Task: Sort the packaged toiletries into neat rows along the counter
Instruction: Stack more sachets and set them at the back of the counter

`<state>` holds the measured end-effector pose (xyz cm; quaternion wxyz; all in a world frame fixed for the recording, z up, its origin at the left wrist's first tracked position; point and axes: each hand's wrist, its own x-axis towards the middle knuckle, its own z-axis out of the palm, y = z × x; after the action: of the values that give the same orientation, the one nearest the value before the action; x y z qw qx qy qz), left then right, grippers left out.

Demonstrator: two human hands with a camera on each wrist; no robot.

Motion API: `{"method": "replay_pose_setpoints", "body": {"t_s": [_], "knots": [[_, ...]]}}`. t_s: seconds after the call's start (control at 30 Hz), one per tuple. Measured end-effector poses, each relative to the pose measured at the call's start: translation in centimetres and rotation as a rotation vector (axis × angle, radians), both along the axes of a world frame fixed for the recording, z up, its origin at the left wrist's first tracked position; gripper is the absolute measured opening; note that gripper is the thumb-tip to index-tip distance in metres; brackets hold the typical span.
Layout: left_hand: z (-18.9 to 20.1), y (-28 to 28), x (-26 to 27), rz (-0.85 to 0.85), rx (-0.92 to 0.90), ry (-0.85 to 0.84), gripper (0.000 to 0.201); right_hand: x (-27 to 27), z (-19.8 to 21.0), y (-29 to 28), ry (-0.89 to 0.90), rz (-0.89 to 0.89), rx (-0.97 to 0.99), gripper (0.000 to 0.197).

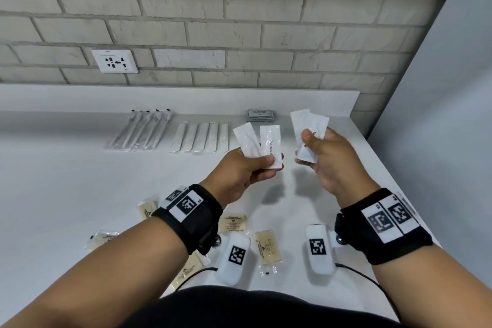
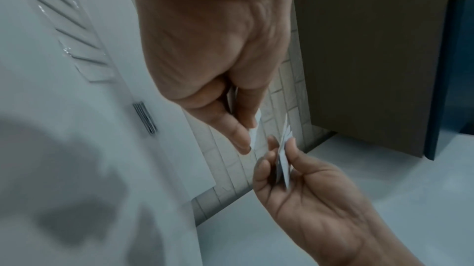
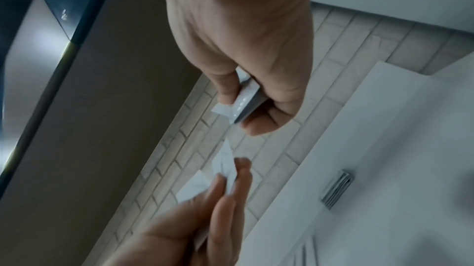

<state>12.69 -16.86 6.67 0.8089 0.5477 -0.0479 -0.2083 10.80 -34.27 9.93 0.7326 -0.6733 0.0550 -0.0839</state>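
A grey brick wall [image 1: 239,21] with a white socket [image 1: 115,61] rises behind a white worktop [image 1: 66,181], which ends at a plain white side wall [image 1: 439,114] on the right. Along the back of the worktop lie a row of wrapped toothbrushes [image 1: 141,129], a row of wrapped combs [image 1: 201,137] just to their right, and a small stack of grey sachets [image 1: 261,115] further right, all with long axes running towards the wall. Near the front edge, yellowish soap packets [image 1: 267,246] lie scattered at mixed angles, partly hidden under the forearms and the wrist cameras. Both hands are raised above the worktop, near each other but apart. The left hand [image 1: 239,176] pinches two white toothpaste packets [image 1: 258,142] between thumb and curled fingers, fanned in a V, long axes pointing up and away towards the wall. The right hand [image 1: 332,162] grips two more white packets [image 1: 308,125] under its thumb, overlapping and leaning slightly right, also pointing away. Nothing lies between the held packets and the bare worktop right of the combs.
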Motion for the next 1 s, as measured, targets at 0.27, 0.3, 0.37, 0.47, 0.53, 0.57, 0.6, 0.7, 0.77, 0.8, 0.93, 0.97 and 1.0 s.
{"method": "replay_pose_setpoints", "body": {"t_s": [0.27, 0.3, 0.37, 0.47, 0.53, 0.57, 0.6, 0.7, 0.77, 0.8, 0.93, 0.97, 1.0], "knots": [[0.1, -1.1, -0.4, -0.085, 0.077, -0.043, 0.023, -0.4, -1.7, 1.3, 0.085, 0.115, -0.078, 0.016], [0.2, -1.1, -0.5, -0.107, 0.078, -0.038, 0.023, -0.2, -2.0, 1.0, 0.092, 0.089, -0.075, 0.016], [0.4, -0.4, -0.4, -0.116, 0.057, 0.006, 0.024, 0.1, -2.1, -0.1, 0.131, 0.027, 0.017, 0.01], [0.5, 1.0, -0.1, -0.038, 0.473, -0.209, 0.02, 0.3, -1.6, -2.4, 0.177, -0.038, 0.125, 0.003], [0.4, 1.7, 0.1, 0.034, 1.102, -0.59, 0.018, 0.1, -1.2, -3.3, 0.178, -0.007, 0.106, 0.002], [0.2, 1.9, 0.3, 0.07, 1.294, -0.732, 0.031, 0.0, -1.0, -3.4, 0.177, 0.017, 0.099, 0.002], [0.1, 2.0, 0.3, 0.079, 1.361, -0.787, 0.049, -0.1, -0.9, -3.4, 0.175, 0.038, 0.097, 0.002], [0.6, 1.8, 0.3, -0.004, 1.158, -0.646, 0.066, -0.2, -0.9, -2.6, 0.159, 0.06, 0.095, 0.002], [1.1, 1.2, 0.1, -0.059, 0.938, -0.472, 0.044, -0.1, -1.3, -1.9, 0.16, 0.051, 0.098, 0.003], [1.1, 1.0, 0.1, -0.037, 0.83, -0.398, 0.038, -0.1, -1.5, -1.5, 0.164, 0.049, 0.11, 0.005], [0.9, 0.2, 0.8, 0.088, 0.599, -0.319, 0.007, -0.2, -1.7, 0.6, 0.16, 0.084, 0.142, 0.016], [0.9, 0.0, 0.9, 0.087, 0.534, -0.305, 0.005, -0.1, -1.8, 1.3, 0.154, 0.099, 0.112, 0.02], [1.0, -0.1, 0.8, 0.068, 0.467, -0.29, 0.006, 0.0, -1.8, 1.9, 0.15, 0.109, 0.068, 0.023]]}}
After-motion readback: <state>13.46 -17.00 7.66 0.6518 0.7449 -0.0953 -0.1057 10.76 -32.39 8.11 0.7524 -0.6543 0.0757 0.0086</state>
